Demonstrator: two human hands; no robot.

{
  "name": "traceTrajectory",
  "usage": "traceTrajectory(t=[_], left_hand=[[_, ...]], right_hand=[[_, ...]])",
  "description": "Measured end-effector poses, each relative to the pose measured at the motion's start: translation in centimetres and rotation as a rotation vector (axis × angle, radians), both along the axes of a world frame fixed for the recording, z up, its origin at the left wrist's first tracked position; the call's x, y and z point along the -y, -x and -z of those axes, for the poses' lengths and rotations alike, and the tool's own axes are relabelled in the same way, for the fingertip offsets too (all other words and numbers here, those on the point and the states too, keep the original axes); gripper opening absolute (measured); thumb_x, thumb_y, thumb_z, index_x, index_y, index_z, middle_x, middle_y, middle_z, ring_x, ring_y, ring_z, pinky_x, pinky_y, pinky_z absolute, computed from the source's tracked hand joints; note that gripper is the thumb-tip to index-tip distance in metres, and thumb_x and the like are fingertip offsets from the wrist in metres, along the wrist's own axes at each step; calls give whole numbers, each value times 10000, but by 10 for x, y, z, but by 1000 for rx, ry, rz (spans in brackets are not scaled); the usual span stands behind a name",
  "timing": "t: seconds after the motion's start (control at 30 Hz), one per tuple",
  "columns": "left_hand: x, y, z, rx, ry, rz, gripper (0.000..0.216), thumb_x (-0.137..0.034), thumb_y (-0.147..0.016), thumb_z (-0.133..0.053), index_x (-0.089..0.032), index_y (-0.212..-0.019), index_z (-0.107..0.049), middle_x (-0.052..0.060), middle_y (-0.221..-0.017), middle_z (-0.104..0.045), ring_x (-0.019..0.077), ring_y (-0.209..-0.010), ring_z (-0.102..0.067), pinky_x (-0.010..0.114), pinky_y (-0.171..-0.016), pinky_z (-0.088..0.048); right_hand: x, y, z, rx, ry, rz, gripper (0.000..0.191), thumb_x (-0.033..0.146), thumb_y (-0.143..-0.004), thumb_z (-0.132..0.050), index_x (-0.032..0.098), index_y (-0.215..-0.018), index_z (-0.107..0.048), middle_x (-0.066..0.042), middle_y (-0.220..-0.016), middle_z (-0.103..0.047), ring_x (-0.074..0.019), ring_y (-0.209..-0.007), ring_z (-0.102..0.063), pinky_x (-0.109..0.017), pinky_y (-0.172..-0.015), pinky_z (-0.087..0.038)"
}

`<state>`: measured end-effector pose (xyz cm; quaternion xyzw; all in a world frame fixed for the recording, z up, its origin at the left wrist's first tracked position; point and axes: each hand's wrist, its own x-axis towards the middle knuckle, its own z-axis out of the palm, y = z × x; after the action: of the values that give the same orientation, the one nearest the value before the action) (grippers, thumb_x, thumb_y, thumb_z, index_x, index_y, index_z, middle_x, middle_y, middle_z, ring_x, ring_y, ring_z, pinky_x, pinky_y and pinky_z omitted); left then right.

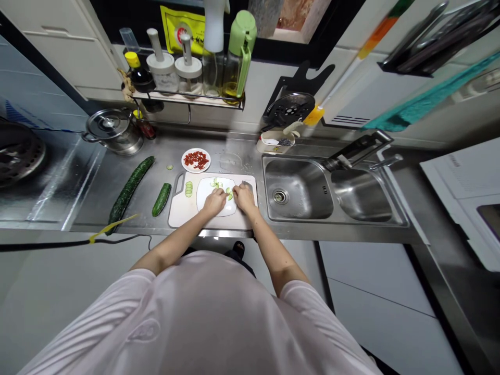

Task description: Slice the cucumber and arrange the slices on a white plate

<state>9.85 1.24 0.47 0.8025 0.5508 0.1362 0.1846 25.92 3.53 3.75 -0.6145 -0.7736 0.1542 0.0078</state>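
A white plate (207, 188) lies on the pale cutting board (183, 213), with thin green cucumber slices (216, 183) on it. Over the plate, my left hand (214, 202) is closed, its fingertips pinched on a cucumber slice. My right hand (244, 198) sits at the plate's right side with fingers curled together; what they hold, if anything, is too small to make out. Some slices (229, 194) show between the hands. A row of cucumber slices (189, 189) rests on the board left of the plate. Beside the board lies a cut cucumber piece (161, 200).
A long cucumber (130, 190) lies farther left. Behind the board stands a small plate of chopped red pieces (196, 160). A lidded steel pot (114, 131) is at the back left, a double sink (299, 188) to the right. Above hangs a rack with bottles (189, 96).
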Motion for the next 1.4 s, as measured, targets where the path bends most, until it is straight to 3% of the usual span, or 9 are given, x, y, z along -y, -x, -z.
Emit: traceTrajectory(t=[0.37,0.8,1.07,1.4], left_hand=[[0,1,4,-111,-58,20,361,-190,-917,-433,-267,-1220,-613,75,-1087,-558,212,-1046,-469,297,-800,-471],[1,-2,-1,-220,-61,72,384,-180,-938,-373,-233,-1258,-577,103,-1075,-555,234,-1036,-478,322,-795,-459],[1,-2,-2,-232,-47,94,382,-180,-937,-375,-210,-1263,-572,109,-1083,-554,236,-1055,-480,325,-827,-455],[2,-3,-4,-147,-15,32,379,-154,-907,-432,-240,-1245,-582,89,-1098,-545,211,-1083,-473,306,-866,-468]], right_hand=[[4,-2,5,-4,-47,41,304,280,-968,-389,193,-1145,-621,-104,-1096,-581,-242,-1038,-463,-313,-844,-367],[6,-1,12,18,-52,24,289,263,-968,-392,211,-1087,-650,-93,-1041,-581,-228,-999,-463,-306,-822,-357],[9,4,10,23,-67,57,269,233,-957,-401,207,-1078,-640,-101,-1043,-573,-234,-1004,-455,-295,-784,-359],[16,5,14,-35,-114,147,294,227,-945,-405,201,-1172,-590,-107,-1099,-563,-235,-1020,-454,-307,-846,-359]])
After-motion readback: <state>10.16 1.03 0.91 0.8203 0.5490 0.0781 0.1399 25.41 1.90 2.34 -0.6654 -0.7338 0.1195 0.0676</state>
